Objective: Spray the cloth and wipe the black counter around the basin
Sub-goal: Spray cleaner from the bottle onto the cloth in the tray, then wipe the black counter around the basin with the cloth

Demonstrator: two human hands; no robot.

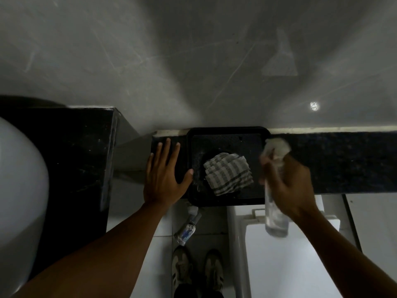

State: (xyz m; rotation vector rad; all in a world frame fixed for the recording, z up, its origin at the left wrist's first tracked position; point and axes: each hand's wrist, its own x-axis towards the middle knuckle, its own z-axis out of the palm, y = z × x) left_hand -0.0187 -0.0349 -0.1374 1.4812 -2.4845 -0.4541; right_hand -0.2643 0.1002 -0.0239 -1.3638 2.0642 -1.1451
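Black counter, w/ one black tray set on it as landmark; one basin lies well left of tray. One striped cloth, folded, is laid in tray centre, probably to catch spray. One clear spray bottle is gripped by right hand at tray's right edge, fingers clamped round it, nozzle twd cloth (blurred). Left hand, fingers spread flat, is pressed at tray's left edge, apparently steadying it.

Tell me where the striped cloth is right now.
In the head view, the striped cloth lies folded on the black tray on the narrow black ledge, between the flat left hand and the right hand holding the spray bottle.
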